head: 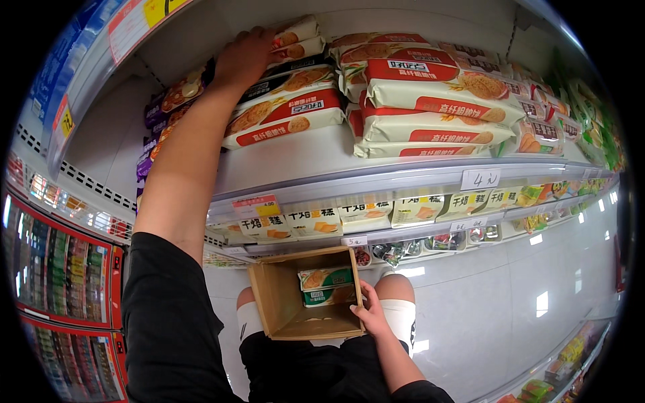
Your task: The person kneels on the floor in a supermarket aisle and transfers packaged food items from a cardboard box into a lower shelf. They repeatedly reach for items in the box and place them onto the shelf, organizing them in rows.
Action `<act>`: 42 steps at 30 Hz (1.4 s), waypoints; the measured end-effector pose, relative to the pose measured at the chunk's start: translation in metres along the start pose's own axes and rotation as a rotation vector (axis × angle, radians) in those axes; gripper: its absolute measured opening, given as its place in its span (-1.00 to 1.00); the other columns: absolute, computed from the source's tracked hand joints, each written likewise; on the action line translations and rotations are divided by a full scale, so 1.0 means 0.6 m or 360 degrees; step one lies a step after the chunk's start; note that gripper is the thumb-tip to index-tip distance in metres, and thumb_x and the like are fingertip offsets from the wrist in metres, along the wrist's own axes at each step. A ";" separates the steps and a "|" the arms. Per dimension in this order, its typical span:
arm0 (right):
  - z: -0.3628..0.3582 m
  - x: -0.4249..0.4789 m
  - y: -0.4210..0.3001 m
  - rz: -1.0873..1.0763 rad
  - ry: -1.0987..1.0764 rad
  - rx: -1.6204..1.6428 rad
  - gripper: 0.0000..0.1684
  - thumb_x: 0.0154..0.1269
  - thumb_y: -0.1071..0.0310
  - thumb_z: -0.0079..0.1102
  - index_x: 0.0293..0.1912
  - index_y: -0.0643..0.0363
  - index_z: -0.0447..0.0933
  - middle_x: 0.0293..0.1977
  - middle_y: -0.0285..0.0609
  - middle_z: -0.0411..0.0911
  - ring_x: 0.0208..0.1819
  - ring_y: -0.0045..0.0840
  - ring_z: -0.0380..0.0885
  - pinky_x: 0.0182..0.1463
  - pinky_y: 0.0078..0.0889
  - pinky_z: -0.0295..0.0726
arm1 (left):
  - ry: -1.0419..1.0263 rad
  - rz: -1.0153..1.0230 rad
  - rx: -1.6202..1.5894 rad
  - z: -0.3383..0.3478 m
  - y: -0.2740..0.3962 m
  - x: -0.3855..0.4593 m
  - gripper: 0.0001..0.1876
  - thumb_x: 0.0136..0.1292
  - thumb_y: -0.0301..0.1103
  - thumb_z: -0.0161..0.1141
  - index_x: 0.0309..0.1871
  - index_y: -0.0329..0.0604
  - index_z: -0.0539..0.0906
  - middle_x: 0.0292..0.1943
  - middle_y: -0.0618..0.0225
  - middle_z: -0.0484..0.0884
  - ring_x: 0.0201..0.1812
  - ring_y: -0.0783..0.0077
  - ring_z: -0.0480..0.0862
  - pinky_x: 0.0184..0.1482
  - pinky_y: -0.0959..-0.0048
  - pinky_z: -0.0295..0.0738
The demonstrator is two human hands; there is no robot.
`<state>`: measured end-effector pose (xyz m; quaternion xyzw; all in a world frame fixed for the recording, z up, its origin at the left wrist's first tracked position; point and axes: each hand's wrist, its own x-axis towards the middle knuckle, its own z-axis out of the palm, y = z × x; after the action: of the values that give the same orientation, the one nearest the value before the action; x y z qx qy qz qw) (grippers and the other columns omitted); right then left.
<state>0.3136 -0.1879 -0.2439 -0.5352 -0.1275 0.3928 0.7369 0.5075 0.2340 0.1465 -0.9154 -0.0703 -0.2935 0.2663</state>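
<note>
My left hand [246,59] reaches deep onto the upper shelf, at the rear of a stack of biscuit packs. It is against the left ends of two white packs [298,41]; its fingertips are hidden, so its hold is unclear. In front of them lie black-and-white packs [295,79] and a red-and-white biscuit pack [287,118]. My right hand [372,310] grips the right rim of an open cardboard box [282,297] at my knees. Inside the box, two green-and-white biscuit packs [326,284] lie side by side.
A taller pile of red-and-white packs [433,108] stands to the right on the shelf. Purple packs [151,118] are left of my forearm. The shelf's front edge [363,184] carries price tags. Cake bags [315,224] fill the lower shelf. Red-framed drinks coolers [113,287] stand left.
</note>
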 end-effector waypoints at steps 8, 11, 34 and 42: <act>-0.005 0.005 0.018 -0.0057 -0.0031 -0.0059 -0.10 0.19 0.48 0.29 0.48 0.11 0.12 0.40 -0.07 0.21 0.41 -0.31 0.24 0.42 -0.25 0.28 | 0.0380 -0.0078 -0.0258 -0.014 -0.020 0.017 -0.54 0.29 -0.05 0.29 0.08 -0.21 0.56 0.05 0.07 0.62 0.07 -0.05 0.63 0.05 0.13 0.58; -0.006 0.002 0.012 -0.0027 -0.0001 -0.0033 -0.11 0.19 0.48 0.29 0.47 0.11 0.13 0.39 -0.07 0.22 0.40 -0.30 0.26 0.42 -0.24 0.28 | 0.0314 -0.0154 -0.0266 -0.058 0.030 0.033 -0.50 0.24 -0.12 0.30 0.16 -0.18 0.50 0.10 0.12 0.58 0.13 0.06 0.58 0.07 0.15 0.57; -0.003 -0.001 -0.003 0.0022 0.0031 -0.0014 -0.12 0.18 0.47 0.33 0.46 0.13 0.18 0.38 -0.04 0.26 0.43 -0.31 0.23 0.44 -0.28 0.25 | -0.0225 -0.0291 -0.0800 -0.105 0.042 0.035 -0.57 0.28 -0.06 0.25 0.03 -0.22 0.62 0.11 0.08 0.64 0.12 0.02 0.64 0.09 0.17 0.57; 0.001 0.004 0.003 -0.0086 -0.0028 0.0050 -0.12 0.20 0.48 0.29 0.47 0.18 0.14 0.36 -0.06 0.29 0.37 -0.35 0.31 0.40 -0.29 0.30 | -0.0812 0.0163 -0.0906 -0.045 -0.022 -0.081 -0.50 0.44 -0.01 0.13 0.25 -0.18 0.59 0.19 0.01 0.60 0.23 0.00 0.56 0.27 0.23 0.44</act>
<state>0.3141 -0.1857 -0.2460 -0.5163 -0.1422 0.3796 0.7544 0.4505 0.2326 0.1428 -0.9987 -0.0042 -0.0503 -0.0104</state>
